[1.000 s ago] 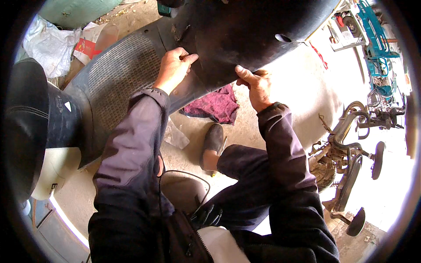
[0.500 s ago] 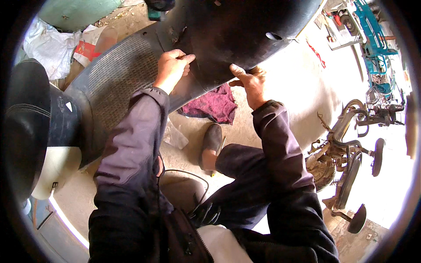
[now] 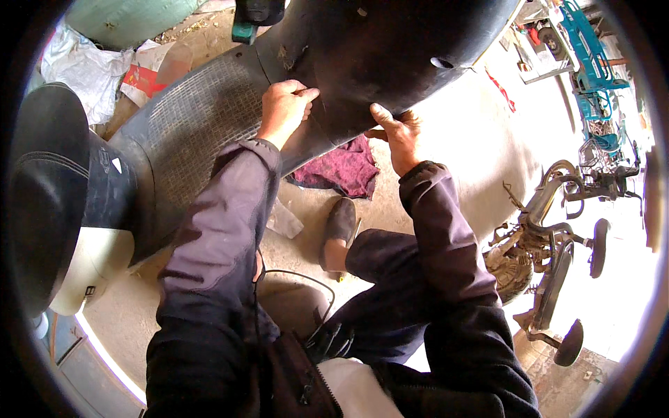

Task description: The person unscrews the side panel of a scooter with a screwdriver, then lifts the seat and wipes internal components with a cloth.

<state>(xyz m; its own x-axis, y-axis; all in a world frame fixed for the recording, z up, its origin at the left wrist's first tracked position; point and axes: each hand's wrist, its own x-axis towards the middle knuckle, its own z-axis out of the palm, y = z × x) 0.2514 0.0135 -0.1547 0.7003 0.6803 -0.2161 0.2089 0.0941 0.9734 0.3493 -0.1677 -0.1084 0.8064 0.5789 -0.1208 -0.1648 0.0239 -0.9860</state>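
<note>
A black scooter body point(image 3: 380, 35) spans the upper middle, with its ribbed footboard point(image 3: 195, 104) running down to the left toward a black seat point(image 3: 49, 181). My left hand point(image 3: 286, 111) has thumb and forefinger pinched against the panel beside the footboard; whatever is between them is too small to make out. My right hand point(image 3: 398, 136) grips the lower edge of the black panel point(image 3: 362, 90), thumb on its face and fingers partly hidden. A dark maroon cloth point(image 3: 341, 167) lies on the floor below the panel, near my foot point(image 3: 336, 240).
At the right stand a bicycle-like frame with pedals point(image 3: 550, 230) and a teal metal rack point(image 3: 589, 52). White sacks point(image 3: 80, 76), red-and-white cardboard point(image 3: 143, 80) and a green bulky object point(image 3: 132, 21) lie at upper left. A thin cable point(image 3: 306, 275) loops near my legs.
My left hand has shifted slightly right along the panel, and my right hand slightly left, bringing them a little closer. The view has shifted slightly.
</note>
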